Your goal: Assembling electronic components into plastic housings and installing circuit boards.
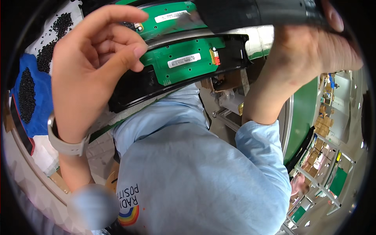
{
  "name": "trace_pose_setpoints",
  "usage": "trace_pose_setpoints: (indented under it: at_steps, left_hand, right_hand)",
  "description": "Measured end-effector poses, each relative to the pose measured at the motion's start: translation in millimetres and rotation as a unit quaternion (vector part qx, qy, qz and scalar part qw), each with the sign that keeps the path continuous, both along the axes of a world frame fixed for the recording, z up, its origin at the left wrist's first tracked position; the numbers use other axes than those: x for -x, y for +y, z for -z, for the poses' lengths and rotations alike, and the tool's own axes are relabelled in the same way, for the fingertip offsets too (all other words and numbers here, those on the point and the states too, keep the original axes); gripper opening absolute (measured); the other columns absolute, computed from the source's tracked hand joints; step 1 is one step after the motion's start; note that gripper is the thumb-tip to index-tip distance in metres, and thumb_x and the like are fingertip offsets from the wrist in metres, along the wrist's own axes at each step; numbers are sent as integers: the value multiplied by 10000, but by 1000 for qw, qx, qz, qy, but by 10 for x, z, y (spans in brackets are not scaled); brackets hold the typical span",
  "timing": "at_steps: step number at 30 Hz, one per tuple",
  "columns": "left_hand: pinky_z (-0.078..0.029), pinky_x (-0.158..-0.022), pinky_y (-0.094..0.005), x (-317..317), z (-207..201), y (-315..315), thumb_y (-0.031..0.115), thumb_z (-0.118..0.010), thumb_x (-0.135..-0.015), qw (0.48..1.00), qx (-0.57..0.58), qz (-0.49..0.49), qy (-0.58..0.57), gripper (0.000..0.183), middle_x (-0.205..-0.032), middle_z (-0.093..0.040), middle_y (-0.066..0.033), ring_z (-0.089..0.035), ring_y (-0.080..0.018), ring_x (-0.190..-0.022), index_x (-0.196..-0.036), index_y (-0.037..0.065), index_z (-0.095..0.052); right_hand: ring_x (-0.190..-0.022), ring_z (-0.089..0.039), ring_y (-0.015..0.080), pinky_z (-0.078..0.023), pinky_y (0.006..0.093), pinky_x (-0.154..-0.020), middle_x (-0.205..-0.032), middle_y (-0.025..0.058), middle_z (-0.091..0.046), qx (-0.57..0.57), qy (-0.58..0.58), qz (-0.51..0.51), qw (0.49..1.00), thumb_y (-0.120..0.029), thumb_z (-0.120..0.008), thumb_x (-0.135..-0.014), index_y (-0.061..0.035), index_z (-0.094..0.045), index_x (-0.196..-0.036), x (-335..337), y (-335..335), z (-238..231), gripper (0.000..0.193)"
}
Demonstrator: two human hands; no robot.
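Observation:
My left hand (pixel 88 66) is raised at the left, beside a green circuit board (pixel 182 72) seated in a black plastic housing (pixel 137 92). Its thumb meets the curled fingers, while the index finger reaches out above them. Anything pinched there is hidden. At the upper right, my right hand (pixel 309 51) wraps around a thick black tool (pixel 254 15) that looks like an electric screwdriver. The tool lies across the top of the view, its left end blurred. Behind the first board is a second green circuit board (pixel 166 19), partly covered by the tool.
Small black pieces, probably screws, lie in a pile (pixel 26 94) on blue cloth (pixel 41 84) and in another heap (pixel 49 49) at the far left. A cardboard box (pixel 231 80) sits below the housing's right end. Green-topped tables (pixel 338 182) and a person (pixel 298 186) are farther right.

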State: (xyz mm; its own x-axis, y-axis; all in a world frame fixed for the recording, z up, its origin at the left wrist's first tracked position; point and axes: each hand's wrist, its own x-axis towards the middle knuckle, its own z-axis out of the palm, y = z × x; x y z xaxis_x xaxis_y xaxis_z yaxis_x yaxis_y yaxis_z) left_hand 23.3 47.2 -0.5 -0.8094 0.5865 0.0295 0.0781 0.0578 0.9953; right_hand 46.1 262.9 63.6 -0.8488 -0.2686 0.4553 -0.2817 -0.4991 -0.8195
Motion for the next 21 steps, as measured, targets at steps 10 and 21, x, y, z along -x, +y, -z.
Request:
trace_pose_setpoints:
  at_steps: [10,21]
  left_hand:
    - [-471,-668,-241,-55,28,70,-18,-621,-827,972,71,-21,223,68,-802,-655,-83,-608,-151,-704,-884,-44,-646]
    - [-386,-582,-358,-38,218,217,15,-666,-750,931,55,71,354,112,-695,-558,-64,-539,-262,-651,-843,61,-624]
  right_hand:
    - [-558,-477,94,-377,303,-676,-728,-22,-489,-107,49,-16,993,-394,-582,-817,-51,-478,-1130,-108,432,-67,476]
    - [-472,-511,186,-455,345,-520,-619,96,-528,-68,-28,143,987,-190,-672,-829,31,-467,-988,-93,169,17,340]
